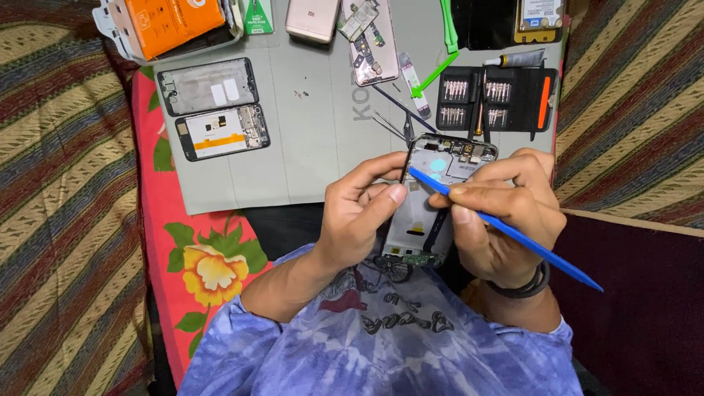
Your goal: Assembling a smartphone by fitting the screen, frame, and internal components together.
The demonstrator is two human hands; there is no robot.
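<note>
An opened phone frame (433, 198) with bare circuit parts is held upright between both hands above my lap. My left hand (359, 213) grips its left edge, thumb pressed on the inner face. My right hand (506, 213) holds the right side and pinches a long blue plastic pry tool (528, 238). The tool's tip rests on the frame's upper left inner area, and its tail points down to the right.
A grey work mat (308, 147) carries two stripped phone frames (216, 110), a pink phone back (312, 18), a circuit-laden back (370, 40), tweezers (396, 117), green pry tools (440, 59), a black bit case (499, 99) and an orange box (172, 22). Striped fabric surrounds it.
</note>
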